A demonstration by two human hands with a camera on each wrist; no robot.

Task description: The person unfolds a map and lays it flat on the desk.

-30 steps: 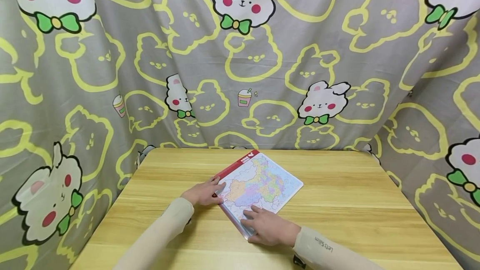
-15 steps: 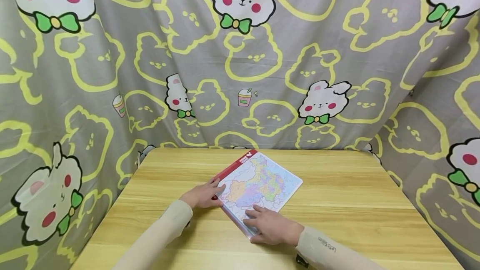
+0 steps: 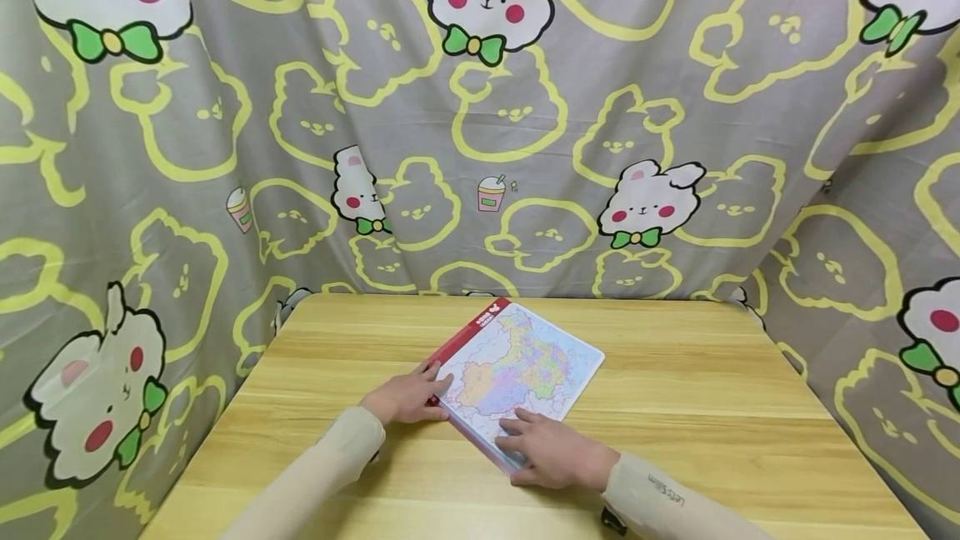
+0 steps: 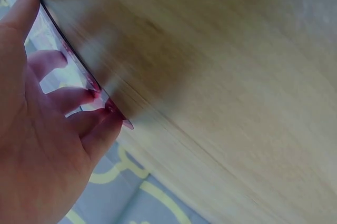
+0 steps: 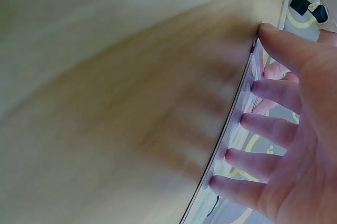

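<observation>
A flat, glossy map board point(image 3: 510, 373) lies turned askew on the wooden table. It has a red band point(image 3: 467, 336) along its far left edge and a printed, many-coloured map. My left hand point(image 3: 408, 394) touches its left corner, fingers on the top and red edge, thumb at the near edge. In the left wrist view those fingers point(image 4: 48, 61) are slightly bent on the shiny surface. My right hand point(image 3: 558, 450) rests on the near corner with straight, spread fingers point(image 5: 271, 124); its thumb is at the near edge. Both hands hide parts of the board.
The wooden table point(image 3: 697, 390) extends around the board. A grey patterned curtain point(image 3: 480, 132) hangs behind it and along both sides. The board's top corner lies close to the table's far edge.
The map board has turned slightly counterclockwise: its top corner shifted left and its near corner right. My right hand moved right with it; my left hand moved slightly nearer.
</observation>
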